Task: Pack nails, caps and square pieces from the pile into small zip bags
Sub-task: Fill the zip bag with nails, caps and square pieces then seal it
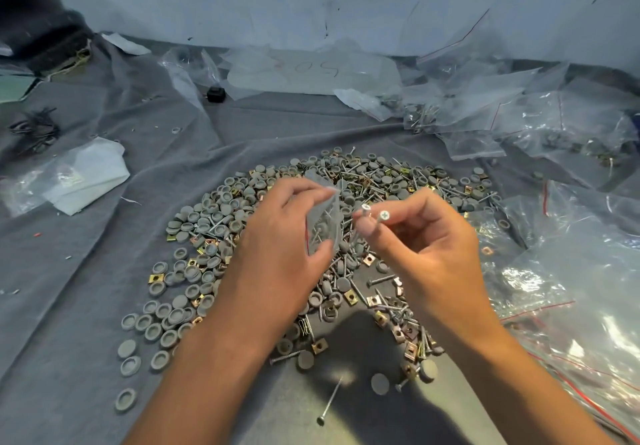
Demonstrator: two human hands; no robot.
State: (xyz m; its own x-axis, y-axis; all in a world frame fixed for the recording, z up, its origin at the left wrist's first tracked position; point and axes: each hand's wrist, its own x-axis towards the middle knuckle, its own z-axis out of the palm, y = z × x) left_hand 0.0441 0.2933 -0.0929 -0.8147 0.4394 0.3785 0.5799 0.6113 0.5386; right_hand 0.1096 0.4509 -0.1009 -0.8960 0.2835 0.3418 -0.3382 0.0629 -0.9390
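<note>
The left hand held a small clear plastic zip bag upright above the pile, its fingers pinching the top edge and the thumb pressing the lower edge; a few nails and a cap showed through the plastic. Just beside it, the right hand pinched two silver cross-head nails between thumb and forefinger, heads turned toward the camera and close to the bag's open side, though whether they touched the bag could not be told.

Beneath both hands lay the broad pile of round grey plastic caps, long grey nails and small brass-coloured square pieces, spread over a wrinkled grey cloth covering the desk. Loose caps trailed off toward the lower left, and a single nail lay apart near the bottom, between the forearms.

Crumpled clear plastic bags with red zip lines were heaped along the right side and the far edge. A folded white sheet in a clear wrapper lay at the left, and a small black block sat farther back.
</note>
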